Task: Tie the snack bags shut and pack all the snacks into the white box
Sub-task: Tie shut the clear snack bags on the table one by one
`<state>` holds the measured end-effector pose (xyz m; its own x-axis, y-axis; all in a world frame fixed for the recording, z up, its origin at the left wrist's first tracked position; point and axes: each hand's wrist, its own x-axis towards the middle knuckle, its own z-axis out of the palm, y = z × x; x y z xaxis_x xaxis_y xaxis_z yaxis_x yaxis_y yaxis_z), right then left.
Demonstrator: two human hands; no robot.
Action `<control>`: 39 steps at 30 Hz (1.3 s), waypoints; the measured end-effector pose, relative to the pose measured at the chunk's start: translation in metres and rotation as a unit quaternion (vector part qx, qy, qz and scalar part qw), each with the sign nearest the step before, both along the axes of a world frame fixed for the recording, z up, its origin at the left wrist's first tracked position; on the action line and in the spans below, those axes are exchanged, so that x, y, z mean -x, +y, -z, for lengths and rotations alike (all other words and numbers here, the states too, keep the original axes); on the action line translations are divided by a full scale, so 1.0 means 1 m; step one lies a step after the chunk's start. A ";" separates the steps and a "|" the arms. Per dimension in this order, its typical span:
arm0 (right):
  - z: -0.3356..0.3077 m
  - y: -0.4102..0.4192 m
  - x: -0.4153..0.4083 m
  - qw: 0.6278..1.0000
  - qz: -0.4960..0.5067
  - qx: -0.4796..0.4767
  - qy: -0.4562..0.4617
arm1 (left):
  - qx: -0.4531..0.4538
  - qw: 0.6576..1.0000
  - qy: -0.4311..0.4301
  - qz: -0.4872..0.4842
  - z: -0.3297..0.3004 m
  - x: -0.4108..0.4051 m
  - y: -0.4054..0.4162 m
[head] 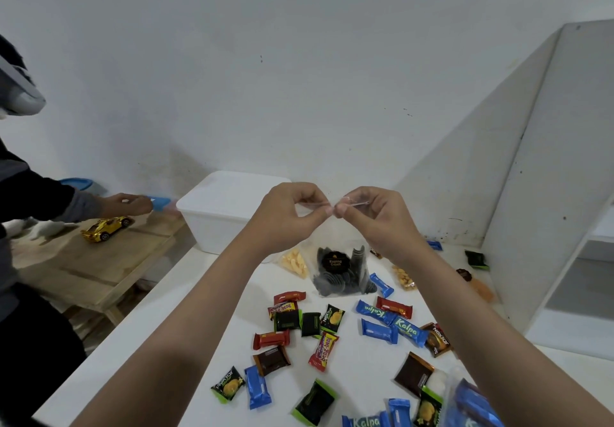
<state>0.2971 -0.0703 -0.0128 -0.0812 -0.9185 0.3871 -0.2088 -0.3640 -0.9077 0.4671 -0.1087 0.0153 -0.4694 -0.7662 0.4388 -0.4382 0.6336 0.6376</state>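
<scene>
Head view: fingertips of left hand point(288, 211) and right hand point(372, 213) curled, pinching thin clear tie point(352, 205) stretched between them, raised above table point(186, 287). Directly below: clear bag of dark crackers point(342, 272), top open, upright. Yellow snack bags point(295, 262) on both sides. White box point(222, 210) behind left hand, lid on. Wrapped snacks point(332, 330) scattered nearer. Far left: another person's hand point(128, 204), gold toy car point(106, 226) on wooden bench.

white box point(212, 217): near right corner hidden behind left hand point(285, 217) | clear bag point(342, 270): top hidden behind both hands; whether tied cannot be told | thin strip pinched in right hand point(372, 214): too small to identify | packets at 5 o'clock point(465, 406): blurred, cut by bottom edge | other person at 9 o'clock point(20, 194): cut by left edge
</scene>
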 end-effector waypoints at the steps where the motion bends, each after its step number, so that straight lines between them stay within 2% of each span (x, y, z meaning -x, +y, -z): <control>1: 0.000 0.000 -0.001 1.000 0.001 0.002 -0.002 | 0.004 1.000 0.003 -0.004 0.001 0.000 0.001; 8: -0.001 0.002 -0.004 1.000 -0.011 0.010 0.003 | 0.019 0.999 0.036 0.009 0.005 0.000 0.002; 15: -0.001 0.002 -0.002 0.987 -0.049 -0.026 -0.148 | 0.012 0.998 0.050 0.020 0.001 -0.003 0.003; 18: 0.002 0.000 -0.001 0.982 -0.059 -0.020 -0.178 | 0.017 0.999 0.041 0.018 0.002 -0.005 0.002; 31: 0.000 0.004 -0.002 0.996 0.001 -0.013 -0.085 | 0.015 0.999 0.034 -0.006 0.006 -0.012 -0.002; 39: -0.004 0.007 -0.004 0.995 0.012 -0.042 -0.092 | 0.004 0.999 0.033 -0.014 0.008 -0.012 -0.001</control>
<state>0.3011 -0.0634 -0.0089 -0.1669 -0.9437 0.2855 -0.0441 -0.2821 -0.9584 0.4793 -0.1100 0.0077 -0.4184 -0.7750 0.4737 -0.4125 0.6268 0.6610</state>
